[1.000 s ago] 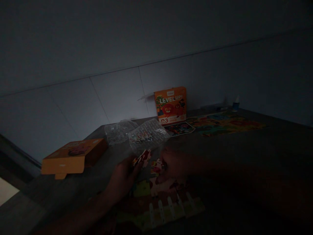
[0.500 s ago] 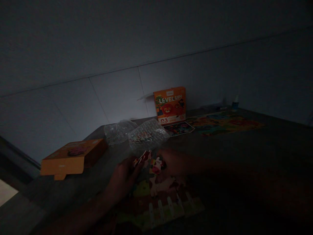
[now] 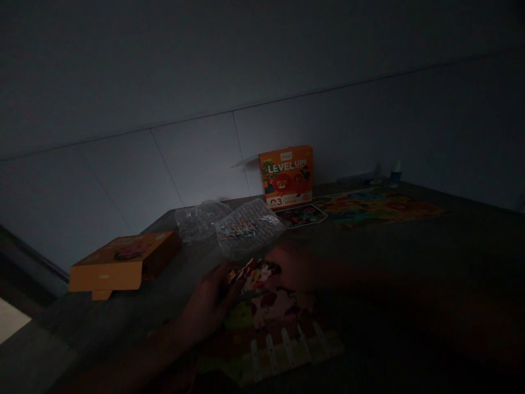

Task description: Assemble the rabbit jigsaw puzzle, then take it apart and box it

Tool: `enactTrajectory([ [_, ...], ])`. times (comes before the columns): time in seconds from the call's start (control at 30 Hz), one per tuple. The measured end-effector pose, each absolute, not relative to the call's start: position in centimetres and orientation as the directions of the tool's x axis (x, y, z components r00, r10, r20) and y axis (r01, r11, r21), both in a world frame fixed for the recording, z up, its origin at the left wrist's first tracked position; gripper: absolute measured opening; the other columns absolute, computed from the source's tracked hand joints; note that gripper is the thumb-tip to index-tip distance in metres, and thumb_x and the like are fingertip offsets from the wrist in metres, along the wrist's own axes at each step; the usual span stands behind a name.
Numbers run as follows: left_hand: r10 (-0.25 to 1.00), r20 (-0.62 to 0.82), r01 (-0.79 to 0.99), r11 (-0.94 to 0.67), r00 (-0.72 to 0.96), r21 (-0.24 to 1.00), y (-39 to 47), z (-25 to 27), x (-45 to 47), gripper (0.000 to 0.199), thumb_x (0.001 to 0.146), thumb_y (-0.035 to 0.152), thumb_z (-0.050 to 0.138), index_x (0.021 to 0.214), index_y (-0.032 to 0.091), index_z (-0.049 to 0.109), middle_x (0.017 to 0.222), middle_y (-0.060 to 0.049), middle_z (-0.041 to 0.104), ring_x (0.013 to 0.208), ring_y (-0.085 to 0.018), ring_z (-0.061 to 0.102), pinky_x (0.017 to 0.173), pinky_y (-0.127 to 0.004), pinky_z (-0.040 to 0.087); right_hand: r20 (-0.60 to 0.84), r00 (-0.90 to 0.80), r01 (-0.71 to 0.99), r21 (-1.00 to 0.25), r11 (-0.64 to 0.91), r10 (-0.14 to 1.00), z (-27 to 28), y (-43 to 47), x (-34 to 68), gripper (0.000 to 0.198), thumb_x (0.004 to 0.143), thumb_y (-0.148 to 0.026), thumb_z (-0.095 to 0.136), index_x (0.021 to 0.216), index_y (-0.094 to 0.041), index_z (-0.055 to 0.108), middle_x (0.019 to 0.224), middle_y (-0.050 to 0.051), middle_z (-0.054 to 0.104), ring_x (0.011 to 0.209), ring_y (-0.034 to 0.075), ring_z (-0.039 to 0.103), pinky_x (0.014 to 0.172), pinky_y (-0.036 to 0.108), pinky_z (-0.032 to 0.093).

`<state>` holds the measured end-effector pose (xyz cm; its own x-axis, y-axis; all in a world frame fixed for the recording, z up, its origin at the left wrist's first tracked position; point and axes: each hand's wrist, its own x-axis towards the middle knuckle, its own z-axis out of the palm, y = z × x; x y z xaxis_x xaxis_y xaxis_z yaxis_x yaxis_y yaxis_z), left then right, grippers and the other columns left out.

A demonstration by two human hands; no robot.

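Observation:
In the dim head view, my left hand (image 3: 207,298) is closed on several puzzle pieces (image 3: 245,272), held above the table. My right hand (image 3: 291,265) is closed on a puzzle piece with a cow's face (image 3: 268,271), close beside the left hand's pieces. Below both hands lies a partly joined puzzle (image 3: 276,350) with a cow's body and a white fence. The right fingertips are dark and blurred.
An open orange box (image 3: 106,268) lies at the left. Clear plastic bags (image 3: 250,227) rest behind my hands. A "LEVEL UP!" box (image 3: 287,176) stands at the wall by a picture card (image 3: 305,215). Farther right are another puzzle (image 3: 381,207) and a small bottle (image 3: 395,175).
The cow's-face piece in my right hand has tilted from upright toward flat. The left hand's pieces have shifted slightly down and nearer to it.

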<state>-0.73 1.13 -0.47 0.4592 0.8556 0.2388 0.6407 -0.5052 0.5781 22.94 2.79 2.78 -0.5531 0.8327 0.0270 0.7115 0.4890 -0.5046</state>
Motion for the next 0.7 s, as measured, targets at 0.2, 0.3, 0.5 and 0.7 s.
enactTrajectory([
  [0.2, 0.76, 0.26, 0.584, -0.632, 0.595, 0.51, 0.9, -0.3, -0.8, 0.03, 0.091, 0.03, 0.053, 0.118, 0.02, 0.058, 0.109, -0.008, 0.068, 0.098, -0.023, 0.065, 0.084, -0.033, 0.054, 0.141, -0.57, 0.708, -0.416, 0.571, 0.809, 1.4, 2.9, 22.5, 0.033, 0.085, -0.045, 0.064, 0.077, -0.013, 0.068, 0.07, 0.004, 0.065, 0.061, 0.013, 0.056, 0.052, 0.023, 0.03],
  [0.3, 0.783, 0.281, 0.625, -0.616, 0.556, 0.48, 0.9, -0.4, -0.6, 0.024, 0.096, 0.034, 0.045, 0.107, 0.02, 0.062, 0.098, -0.007, 0.069, 0.089, -0.021, 0.066, 0.08, -0.032, 0.053, 0.214, -0.557, 0.766, -0.24, 0.596, 0.802, 1.7, 2.5, 22.8, 0.04, 0.088, -0.052, 0.06, 0.085, -0.012, 0.068, 0.081, 0.009, 0.067, 0.073, 0.019, 0.06, 0.061, 0.027, 0.038],
  [0.5, 0.768, 0.295, 0.632, -0.637, 0.568, 0.441, 1.0, -0.5, -0.7, 0.027, 0.098, 0.034, 0.041, 0.104, 0.019, 0.062, 0.097, -0.007, 0.068, 0.09, -0.021, 0.065, 0.083, -0.034, 0.052, -0.108, -0.607, 0.795, -0.111, 0.597, 0.788, 4.7, 2.3, 25.6, 0.065, 0.057, -0.059, 0.081, 0.1, -0.011, 0.068, 0.099, 0.014, 0.063, 0.086, 0.03, 0.061, 0.07, 0.037, 0.048],
  [0.7, 0.782, 0.27, 0.627, -0.615, 0.562, 0.477, 1.0, -0.6, -0.6, 0.027, 0.098, 0.035, 0.042, 0.107, 0.019, 0.062, 0.101, -0.008, 0.069, 0.092, -0.021, 0.066, 0.081, -0.033, 0.054, -0.257, -0.663, 0.747, -0.165, 0.644, 0.703, 4.3, 3.0, 26.4, 0.064, 0.048, -0.054, 0.085, 0.098, -0.015, 0.071, 0.094, 0.009, 0.063, 0.085, 0.028, 0.061, 0.069, 0.035, 0.049],
])
